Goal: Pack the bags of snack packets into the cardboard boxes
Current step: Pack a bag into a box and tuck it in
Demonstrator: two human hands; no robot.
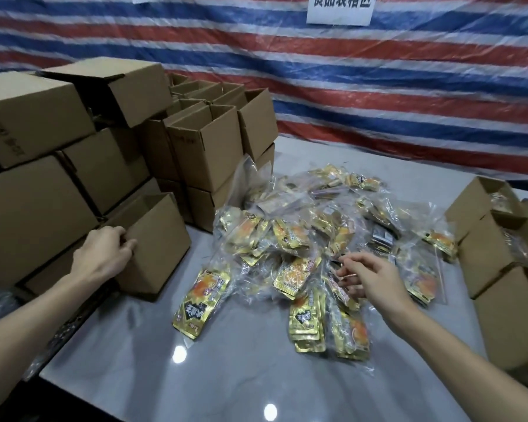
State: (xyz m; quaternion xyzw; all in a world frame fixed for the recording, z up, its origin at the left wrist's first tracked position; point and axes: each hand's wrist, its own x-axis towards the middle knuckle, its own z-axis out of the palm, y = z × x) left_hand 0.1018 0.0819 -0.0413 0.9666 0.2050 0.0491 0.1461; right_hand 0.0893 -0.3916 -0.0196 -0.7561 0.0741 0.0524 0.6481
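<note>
Left hand (104, 254) grips open box (153, 239) rim; right hand (369, 277), fingers loosely spread, holds nothing. We judge bags (302, 236) light, slippery, floppy: gather by neck.

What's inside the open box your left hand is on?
The left hand grips the near rim of the open box. Only bare cardboard of its far inner wall shows; no bags visible. Its front wall hides the bottom, so I cannot tell whether it is empty.
</note>
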